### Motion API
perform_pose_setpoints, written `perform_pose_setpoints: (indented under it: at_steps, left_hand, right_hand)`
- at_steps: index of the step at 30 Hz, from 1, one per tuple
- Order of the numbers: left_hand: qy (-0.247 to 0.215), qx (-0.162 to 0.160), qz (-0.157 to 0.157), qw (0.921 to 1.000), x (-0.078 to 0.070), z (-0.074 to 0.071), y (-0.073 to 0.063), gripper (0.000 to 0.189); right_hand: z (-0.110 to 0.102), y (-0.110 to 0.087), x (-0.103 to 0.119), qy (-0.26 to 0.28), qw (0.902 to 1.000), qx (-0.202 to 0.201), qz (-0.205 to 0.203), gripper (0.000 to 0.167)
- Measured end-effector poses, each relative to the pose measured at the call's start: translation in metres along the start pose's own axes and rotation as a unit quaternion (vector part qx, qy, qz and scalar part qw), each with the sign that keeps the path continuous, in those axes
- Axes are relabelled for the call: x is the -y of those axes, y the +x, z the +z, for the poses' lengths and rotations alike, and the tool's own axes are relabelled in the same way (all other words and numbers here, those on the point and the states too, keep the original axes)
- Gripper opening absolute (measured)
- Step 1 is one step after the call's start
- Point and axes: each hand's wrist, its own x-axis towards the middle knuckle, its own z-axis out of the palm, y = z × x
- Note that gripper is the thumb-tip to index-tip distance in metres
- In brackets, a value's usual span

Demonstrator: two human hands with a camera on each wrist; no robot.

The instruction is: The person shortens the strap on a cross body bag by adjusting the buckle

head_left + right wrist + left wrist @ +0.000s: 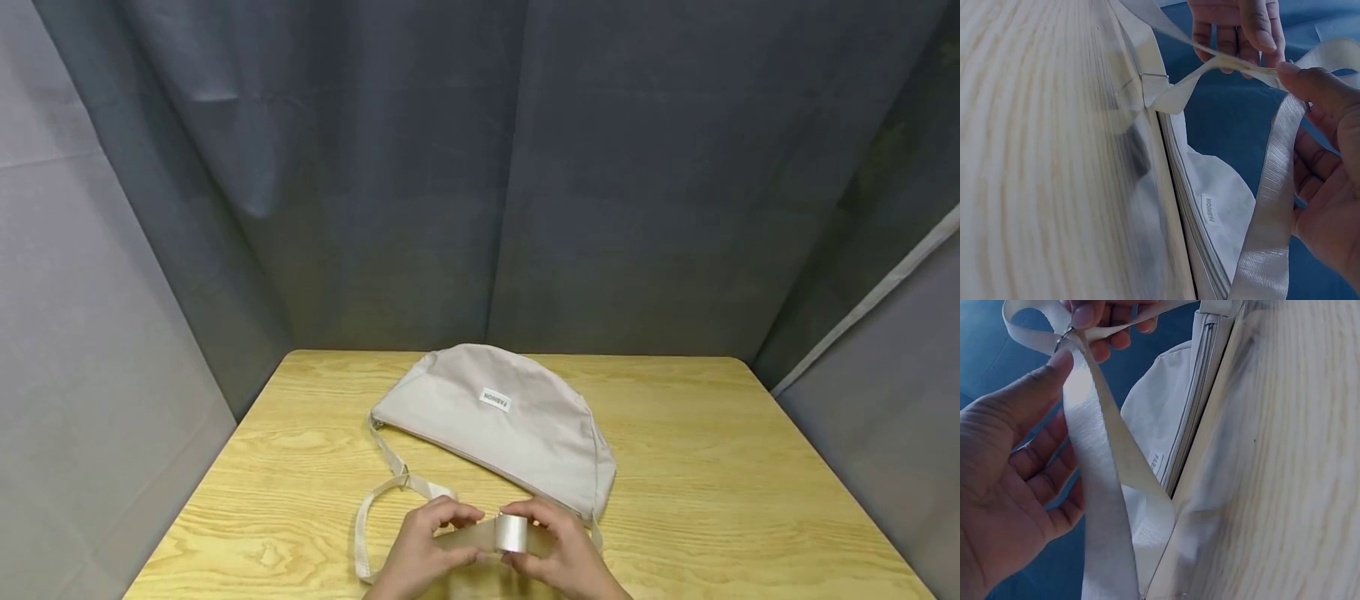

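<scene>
A pale beige shoulder bag (495, 425) with a "FASHION" label lies on the wooden table. Its webbing strap (472, 535) runs between my hands near the front edge, with a shiny folded stretch in the middle. My left hand (423, 546) holds the strap with thumb and fingers; in the left wrist view its thumb touches the webbing by a small metal buckle (1065, 339). From the other side, my right hand (558, 546) pinches the strap, as the right wrist view shows with the thumb (1297, 74) at the buckle. Parts of the fingers are hidden behind the webbing.
The wooden table (720, 467) has rounded far corners. A loop of strap (362, 533) lies left of my left hand, joined to the bag by another buckle (405, 475). Dark curtains (390, 183) hang behind, with pale panels (97, 333) at the sides.
</scene>
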Motion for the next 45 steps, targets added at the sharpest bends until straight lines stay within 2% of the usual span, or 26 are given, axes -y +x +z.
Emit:
perform_pose_setpoints:
  at_steps: [4, 9, 14, 19, 23, 26, 33, 35, 40, 42, 45]
  left_hand:
    - [0.007, -0.01, 0.009, 0.9999, 0.001, 0.002, 0.0, 0.031]
    - [-0.007, -0.014, 0.017, 0.9997, 0.001, 0.005, 0.001, 0.025]
    - [-0.014, -0.002, -0.005, 0.9999, -0.001, 0.001, 0.002, 0.017]
    - [-0.003, -0.005, -0.026, 0.9996, 0.001, -0.009, -0.001, 0.012]
    - [0.009, -0.011, -0.034, 0.9993, 0.004, -0.016, -0.004, 0.012]
    - [0.01, -0.004, -0.035, 0.9993, 0.007, -0.017, -0.005, 0.015]
    - [0.003, 0.018, -0.045, 0.9988, 0.007, -0.01, -0.004, 0.025]
    - [0.003, 0.019, -0.036, 0.9992, 0.005, -0.006, -0.002, 0.028]
    - [0.005, 0.012, 0.011, 0.9999, 0.0, 0.003, 0.004, 0.028]
    - [0.008, 0.006, 0.014, 0.9999, 0.0, 0.005, 0.005, 0.027]
    - [0.006, -0.001, 0.003, 1.0, 0.001, 0.006, 0.005, 0.024]
  right_hand:
    - [0.0, 0.0, 0.001, -0.01, 0.9999, 0.006, 0.006, 0.045]
    - [0.0, 0.001, 0.002, -0.023, 0.9996, 0.003, 0.016, 0.045]
    - [-0.002, 0.001, 0.003, -0.023, 0.9995, 0.002, 0.022, 0.046]
    - [-0.006, 0.001, 0.001, -0.048, 0.9985, -0.024, 0.007, 0.049]
    - [-0.009, 0.001, -0.003, -0.048, 0.9982, -0.035, -0.005, 0.05]
    - [-0.009, 0.001, -0.004, -0.039, 0.9985, -0.036, -0.011, 0.049]
    - [-0.004, 0.002, 0.0, -0.025, 0.9984, -0.037, -0.033, 0.051]
    - [-0.004, 0.005, 0.007, -0.024, 0.9981, -0.039, -0.041, 0.05]
    - [-0.008, 0.013, 0.028, -0.015, 0.9982, -0.036, -0.045, 0.048]
    - [-0.009, 0.014, 0.031, -0.016, 0.9985, -0.031, -0.042, 0.048]
    - [-0.01, 0.014, 0.032, -0.019, 0.9988, -0.028, -0.035, 0.048]
